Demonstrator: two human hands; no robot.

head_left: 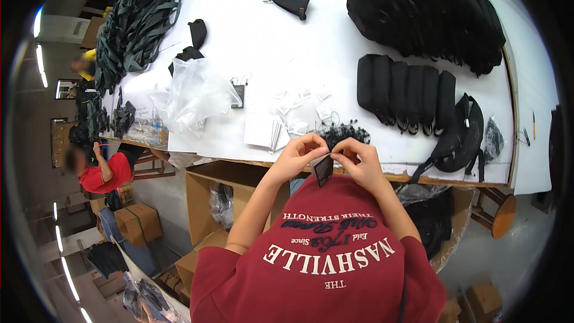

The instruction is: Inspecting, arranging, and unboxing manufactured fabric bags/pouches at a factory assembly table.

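My left hand point(297, 154) and my right hand point(357, 161) meet just in front of the table's near edge, above my red shirt. Together they pinch a small black rectangular tag point(323, 170) that hangs between the fingertips. Just beyond my hands a heap of thin black string loops point(342, 133) lies on the white table point(263, 30). A stack of white cards point(267, 131) rests to the left of that heap, with several small white tags point(302, 106) scattered behind it.
Rows of black pouches point(406, 91) and a larger pile point(424, 12) fill the right side. A black bag point(459, 137) with straps lies at the near right edge. Clear plastic bags point(194, 94), dark straps point(134, 21), open cardboard boxes point(209, 200) below, a person in red point(101, 173) at left.
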